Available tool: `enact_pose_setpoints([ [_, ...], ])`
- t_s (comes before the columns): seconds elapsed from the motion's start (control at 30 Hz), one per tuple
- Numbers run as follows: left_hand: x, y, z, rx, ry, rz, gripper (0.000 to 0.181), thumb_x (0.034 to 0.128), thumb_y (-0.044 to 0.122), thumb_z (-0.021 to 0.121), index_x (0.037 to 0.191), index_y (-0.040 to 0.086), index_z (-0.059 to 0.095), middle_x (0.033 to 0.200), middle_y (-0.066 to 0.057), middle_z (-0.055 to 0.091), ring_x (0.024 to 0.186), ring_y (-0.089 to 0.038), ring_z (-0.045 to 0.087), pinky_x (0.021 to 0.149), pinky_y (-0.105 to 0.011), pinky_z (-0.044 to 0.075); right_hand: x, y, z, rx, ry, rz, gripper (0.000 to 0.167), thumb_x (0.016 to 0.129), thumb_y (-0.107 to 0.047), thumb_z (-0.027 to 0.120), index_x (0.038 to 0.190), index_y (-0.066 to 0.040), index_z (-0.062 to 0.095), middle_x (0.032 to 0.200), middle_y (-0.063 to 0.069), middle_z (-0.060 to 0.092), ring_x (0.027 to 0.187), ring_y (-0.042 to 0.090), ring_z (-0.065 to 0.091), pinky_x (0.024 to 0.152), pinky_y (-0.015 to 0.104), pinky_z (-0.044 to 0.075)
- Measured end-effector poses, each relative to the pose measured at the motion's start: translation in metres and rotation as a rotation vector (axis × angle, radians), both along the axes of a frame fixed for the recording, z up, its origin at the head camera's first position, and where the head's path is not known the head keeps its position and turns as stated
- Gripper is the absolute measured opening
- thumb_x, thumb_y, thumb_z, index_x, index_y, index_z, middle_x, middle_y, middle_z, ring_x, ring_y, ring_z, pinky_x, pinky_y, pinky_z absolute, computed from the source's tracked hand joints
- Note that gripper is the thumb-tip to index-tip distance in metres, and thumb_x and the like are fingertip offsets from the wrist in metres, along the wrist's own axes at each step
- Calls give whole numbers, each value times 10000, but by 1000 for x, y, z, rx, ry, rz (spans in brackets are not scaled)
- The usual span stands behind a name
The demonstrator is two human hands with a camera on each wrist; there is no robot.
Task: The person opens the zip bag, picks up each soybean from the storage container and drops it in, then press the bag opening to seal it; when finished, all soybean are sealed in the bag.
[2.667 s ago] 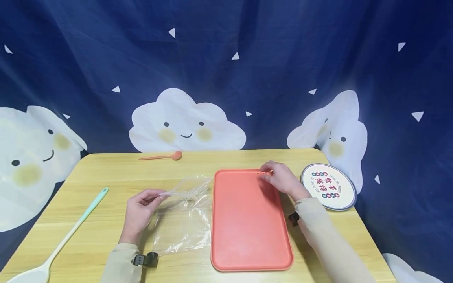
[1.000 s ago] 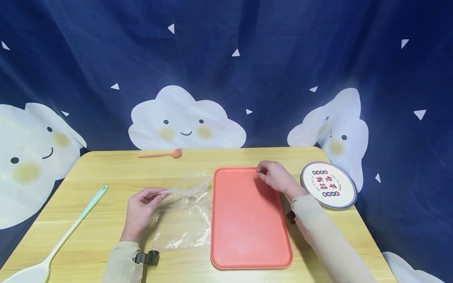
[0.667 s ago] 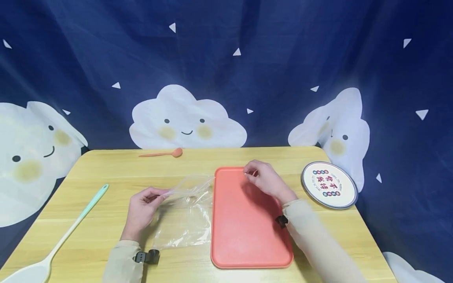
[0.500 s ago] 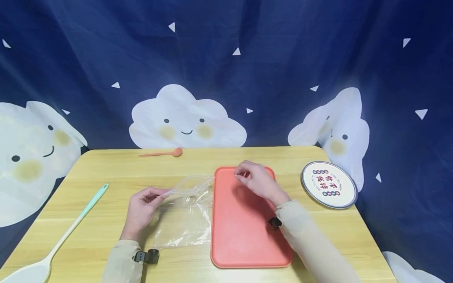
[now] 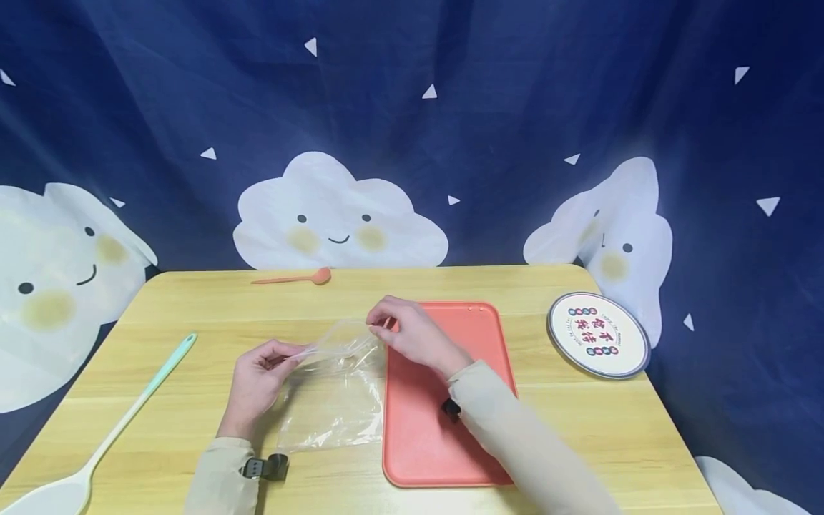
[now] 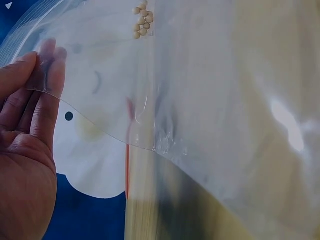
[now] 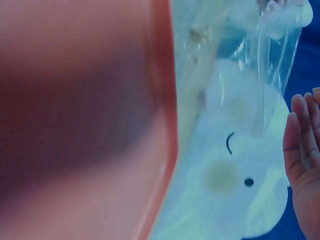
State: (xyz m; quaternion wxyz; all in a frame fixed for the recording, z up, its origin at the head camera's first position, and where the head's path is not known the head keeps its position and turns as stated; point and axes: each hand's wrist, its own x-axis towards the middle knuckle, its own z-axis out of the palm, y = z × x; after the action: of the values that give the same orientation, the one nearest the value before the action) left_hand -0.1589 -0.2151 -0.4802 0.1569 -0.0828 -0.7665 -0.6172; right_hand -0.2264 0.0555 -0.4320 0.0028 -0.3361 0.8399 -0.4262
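In the head view, my left hand (image 5: 254,386) pinches the edge of a clear zip bag (image 5: 335,415) lying left of a coral tray (image 5: 425,458). Several round tan soybeans (image 6: 143,21) show through the bag's film in the left wrist view. My right hand (image 5: 415,336) is over the tray's far left corner, at the bag's top edge, thumb and fingers pinched together. A soybean seems to be between those fingertips, though it is hardly visible. Small pale beans (image 5: 481,309) lie at the tray's far right corner.
An orange spoon (image 5: 292,279) lies along the table's far edge. A long-handled white spoon with a green grip (image 5: 129,422) is at the left. At the right sits a round plate-like piece with printed characters (image 5: 599,336). A blue cloud-patterned curtain (image 5: 496,129) hangs behind.
My right hand has left the tray's far right corner and travelled left to the bag's top edge, uncovering the beans there. The left hand and the bag have hardly moved.
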Motion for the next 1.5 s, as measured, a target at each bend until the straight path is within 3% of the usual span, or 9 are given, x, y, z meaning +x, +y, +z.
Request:
enact_pose_setpoints([
  [0.13,0,0,1,12,3,-9,141,798,-226,665,868,-104,681,911,-215,711,808,-103,700,713,-210,575,-2,-18,-4,-12,-14,32,81,924,-67,680,1002,-53,696,933,-53,632,840,57,589,736,202,520],
  [0.37,-3,0,-3,25,21,-27,133,789,-241,660,872,-137,663,888,-217,706,781,-88,692,686,-190,570,-5,-41,-10,93,27,23,76,927,-97,681,998,-122,689,928,-101,620,859,16,578,759,151,486],
  [0.53,-2,0,-4,17,5,-24,136,798,-221,668,878,-111,676,884,-177,716,785,-106,696,691,-210,577,-5,-46,-13,174,35,20,123,928,-110,680,1049,-117,697,956,-111,618,902,32,586,805,161,482],
  [0.67,-1,-1,-3,14,-11,-23,134,801,-219,666,888,-117,674,893,-175,717,792,-100,696,697,-209,576,-1,-44,-15,174,24,20,147,925,-113,688,1071,-116,705,973,-101,634,917,45,597,808,165,487],
  [0.83,-1,-2,-1,9,-14,-13,135,801,-215,669,897,-120,676,898,-200,714,786,-84,693,677,-192,572,1,-30,-9,100,5,7,139,928,-116,684,1066,-112,705,979,-99,632,906,55,598,788,191,508],
  [1.0,0,-2,1,-2,-33,4,143,798,-220,670,892,-113,680,887,-190,715,774,-77,689,665,-188,569,-2,-11,0,41,13,-23,109,928,-89,678,1033,-93,704,973,-66,635,898,86,606,795,301,550],
  [1.27,10,9,26,-12,-33,-6,109,798,-241,643,866,-155,651,861,-242,698,757,-95,693,670,-184,568,-2,30,11,46,-33,-88,133,921,-82,684,1053,-80,703,1016,-30,662,961,206,618,839,409,534],
  [1.33,9,8,25,-10,-39,-6,112,799,-245,637,871,-161,649,866,-252,696,755,-105,696,674,-191,571,-4,42,11,63,-44,-121,147,919,-78,686,1065,-84,702,1038,-26,672,981,227,621,843,401,529],
  [1.5,1,1,7,1,-59,3,122,805,-239,639,886,-151,656,887,-226,706,770,-100,695,681,-191,571,-13,70,7,134,-59,-166,180,914,-94,692,1093,-91,695,1075,-3,672,1006,267,622,859,397,523],
])
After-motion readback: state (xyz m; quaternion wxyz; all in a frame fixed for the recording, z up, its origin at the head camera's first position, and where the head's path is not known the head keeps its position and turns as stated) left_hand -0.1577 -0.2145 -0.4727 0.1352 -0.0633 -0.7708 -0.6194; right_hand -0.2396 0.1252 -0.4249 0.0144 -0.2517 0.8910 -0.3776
